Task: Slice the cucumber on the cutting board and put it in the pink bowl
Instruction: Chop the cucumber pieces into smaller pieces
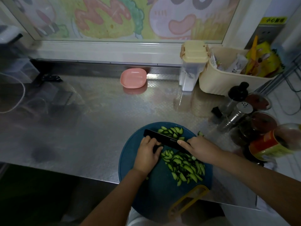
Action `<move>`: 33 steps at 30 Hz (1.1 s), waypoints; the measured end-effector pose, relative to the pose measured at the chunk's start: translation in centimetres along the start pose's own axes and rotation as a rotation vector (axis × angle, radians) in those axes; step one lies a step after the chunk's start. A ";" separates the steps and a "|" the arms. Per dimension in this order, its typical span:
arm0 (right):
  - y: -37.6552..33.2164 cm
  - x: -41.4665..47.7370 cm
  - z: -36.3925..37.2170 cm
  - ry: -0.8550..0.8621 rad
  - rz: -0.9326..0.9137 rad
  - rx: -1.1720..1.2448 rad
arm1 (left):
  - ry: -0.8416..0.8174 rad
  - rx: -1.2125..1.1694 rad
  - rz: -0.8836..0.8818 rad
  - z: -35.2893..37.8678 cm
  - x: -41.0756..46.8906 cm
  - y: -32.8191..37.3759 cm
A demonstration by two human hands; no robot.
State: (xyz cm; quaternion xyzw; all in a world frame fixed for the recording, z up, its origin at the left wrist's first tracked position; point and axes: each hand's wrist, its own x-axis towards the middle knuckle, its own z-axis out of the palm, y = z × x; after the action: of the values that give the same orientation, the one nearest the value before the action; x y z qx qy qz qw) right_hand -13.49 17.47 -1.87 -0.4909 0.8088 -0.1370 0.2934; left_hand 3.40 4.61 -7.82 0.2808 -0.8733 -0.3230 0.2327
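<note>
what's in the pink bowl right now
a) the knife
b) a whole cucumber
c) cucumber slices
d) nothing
d: the pink bowl sits at the back of the counter with a bare inside, while the cucumber slices all lie on the cutting board and the knife is held over them by the right hand.

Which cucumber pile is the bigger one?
The near pile, on the person's side of the knife; the far pile beyond the blade is much smaller.
</note>
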 end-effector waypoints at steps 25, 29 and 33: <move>1.6 -1.2 0.1 0.045 0.035 0.021 | -0.059 0.033 -0.023 -0.1 -0.6 1.1; 1.9 -1.4 -0.4 0.050 0.035 0.038 | -0.062 0.044 -0.028 -0.1 -0.6 1.1; 2.1 -1.4 -0.5 0.040 0.040 0.042 | -0.062 0.049 -0.031 -0.1 -0.6 1.0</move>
State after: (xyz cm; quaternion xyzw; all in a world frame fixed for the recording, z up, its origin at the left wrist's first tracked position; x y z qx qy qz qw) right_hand -14.85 19.64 -2.05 -0.4657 0.8211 -0.1577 0.2899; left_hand 3.54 5.57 -7.15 0.2898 -0.8833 -0.3135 0.1935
